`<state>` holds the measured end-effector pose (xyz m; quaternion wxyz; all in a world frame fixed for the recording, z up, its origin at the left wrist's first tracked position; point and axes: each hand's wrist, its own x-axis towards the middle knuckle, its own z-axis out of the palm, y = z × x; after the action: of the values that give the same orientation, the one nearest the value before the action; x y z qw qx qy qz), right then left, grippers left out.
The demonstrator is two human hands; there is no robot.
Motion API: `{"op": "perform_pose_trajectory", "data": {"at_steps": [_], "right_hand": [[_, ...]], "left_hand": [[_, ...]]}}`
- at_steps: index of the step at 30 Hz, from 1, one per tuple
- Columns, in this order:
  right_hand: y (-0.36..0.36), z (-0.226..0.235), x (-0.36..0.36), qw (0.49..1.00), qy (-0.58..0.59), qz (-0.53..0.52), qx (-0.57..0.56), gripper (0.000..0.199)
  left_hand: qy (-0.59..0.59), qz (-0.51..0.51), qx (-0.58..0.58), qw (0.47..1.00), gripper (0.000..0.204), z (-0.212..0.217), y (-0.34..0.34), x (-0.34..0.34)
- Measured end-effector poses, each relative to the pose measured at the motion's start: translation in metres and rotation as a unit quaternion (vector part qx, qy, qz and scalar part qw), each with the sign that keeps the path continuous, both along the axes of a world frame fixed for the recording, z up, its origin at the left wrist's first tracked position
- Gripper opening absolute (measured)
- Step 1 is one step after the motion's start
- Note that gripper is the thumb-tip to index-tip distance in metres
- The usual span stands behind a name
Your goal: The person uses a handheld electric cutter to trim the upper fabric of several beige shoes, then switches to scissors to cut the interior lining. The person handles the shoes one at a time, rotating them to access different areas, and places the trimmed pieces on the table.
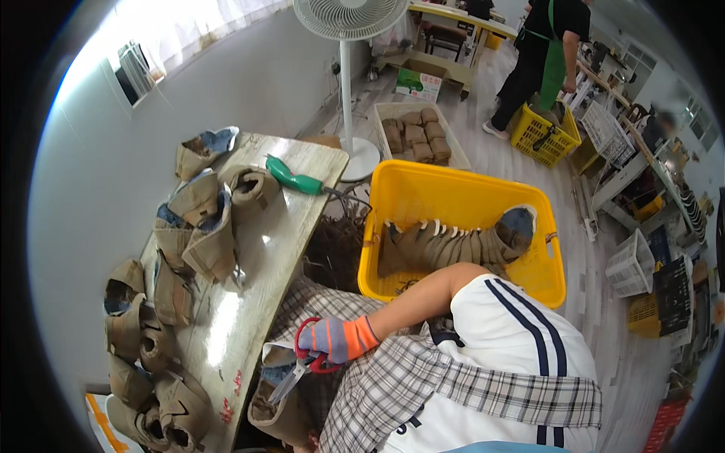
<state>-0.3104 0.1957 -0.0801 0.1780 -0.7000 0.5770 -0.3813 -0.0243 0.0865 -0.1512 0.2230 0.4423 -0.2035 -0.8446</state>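
Observation:
My right hand (337,340), in a grey and orange striped glove, is closed round the red handles of a pair of scissors (291,381). The blades point down at a tan fabric shoe upper (283,415) with blue lining and a white edge, held low beside the table. A sliver of skin, seemingly my left hand (311,439), shows at the upper's lower end; its fingers are mostly hidden. On the worktable (283,234) at left lie several similar tan uppers (208,238), and a green corded hand tool (293,177) rests near the far edge.
A yellow tub (461,177) beyond my right arm holds a row of tan uppers. Behind it are a white crate (461,158) of tan bundles and a standing fan (347,98). At far right a person in a green apron (553,68) stands by a yellow basket (544,143).

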Motion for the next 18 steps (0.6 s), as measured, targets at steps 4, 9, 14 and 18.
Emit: {"op": "perform_pose_trajectory", "data": {"at_steps": [4,9,14,18], "right_hand": [[0.007,-0.004,0.0,0.999,0.028,0.032,-0.031,0.035],[0.011,0.008,-0.013,0.999,0.012,-0.049,0.017,0.032],[0.005,0.018,-0.025,0.997,-0.007,-0.025,0.066,0.035],[-0.005,0.02,-0.012,0.994,0.022,0.077,0.07,0.033]], "left_hand": [[-0.012,-0.001,0.008,1.0,0.052,-0.006,0.007,0.008],[-0.014,0.006,0.014,1.0,0.049,-0.011,0.014,0.016],[-0.032,0.028,0.021,0.999,0.046,-0.015,0.023,0.02],[-0.043,0.061,0.022,0.997,0.044,-0.021,0.037,0.042]]}}
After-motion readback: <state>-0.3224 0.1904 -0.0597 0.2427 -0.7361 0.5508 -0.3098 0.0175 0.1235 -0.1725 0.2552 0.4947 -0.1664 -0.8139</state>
